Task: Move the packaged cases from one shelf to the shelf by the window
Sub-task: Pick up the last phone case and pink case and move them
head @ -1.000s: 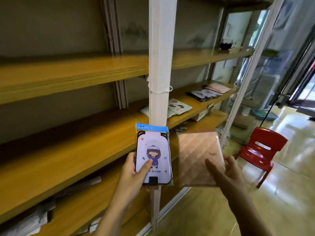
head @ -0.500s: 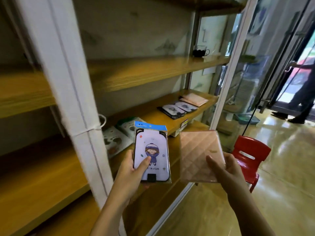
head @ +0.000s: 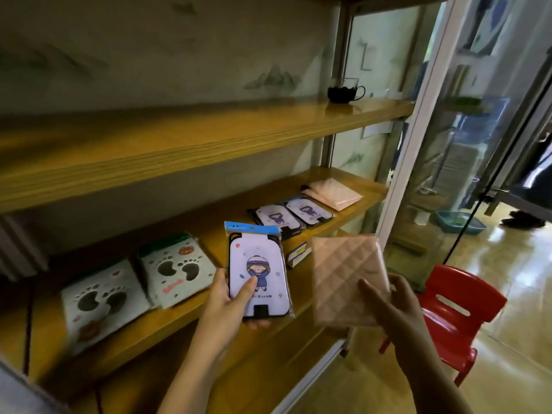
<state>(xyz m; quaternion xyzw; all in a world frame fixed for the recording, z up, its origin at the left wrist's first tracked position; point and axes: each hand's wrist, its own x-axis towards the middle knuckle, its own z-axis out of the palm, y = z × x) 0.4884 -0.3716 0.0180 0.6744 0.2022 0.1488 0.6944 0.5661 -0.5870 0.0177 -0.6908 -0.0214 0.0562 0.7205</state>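
We have walked along the wooden shelf (head: 367,186) toward the window; matching packets now lie at one o'clock. Our left hand (head: 230,306) pinches the lilac cartoon-print packaged case (head: 258,270), our right hand (head: 394,309) clasps the pink quilted packaged case (head: 343,273), so placing comes next.
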